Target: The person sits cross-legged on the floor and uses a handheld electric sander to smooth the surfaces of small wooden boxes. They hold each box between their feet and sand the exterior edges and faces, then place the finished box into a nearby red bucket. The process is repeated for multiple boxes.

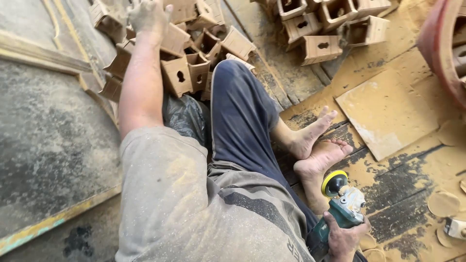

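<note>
The left hand [148,17] reaches out at 12 o'clock, fingers spread and lying on top of a heap of small wooden boxes [182,53]. The hand is dusty and partly cut off by the frame's top edge; whether it pinches any one box I cannot tell. The boxes are open-topped, each with a keyhole-shaped cutout in a side, and they lie tumbled just beyond the knee.

The right hand [344,237] sits at 5 o'clock, fingers wrapped tight around the body of a green sander [340,206]. Its yellow-rimmed disc [334,183] points up toward 12, just beside the bare feet [318,145], which are crossed at the centre right.

A second pile of boxes [335,24] lies at 1 o'clock, well apart from the first. A flat board [388,114] rests on the floor at 3 o'clock, coated in sawdust. Round sanding discs [444,204] are scattered at 4 o'clock, near the sander. A red curved object [439,43] shows at the right edge, at 2 o'clock. A large dusty panel [48,145] fills the left side, from 8 to 10 o'clock, beside the grey sleeve [165,194].
</note>
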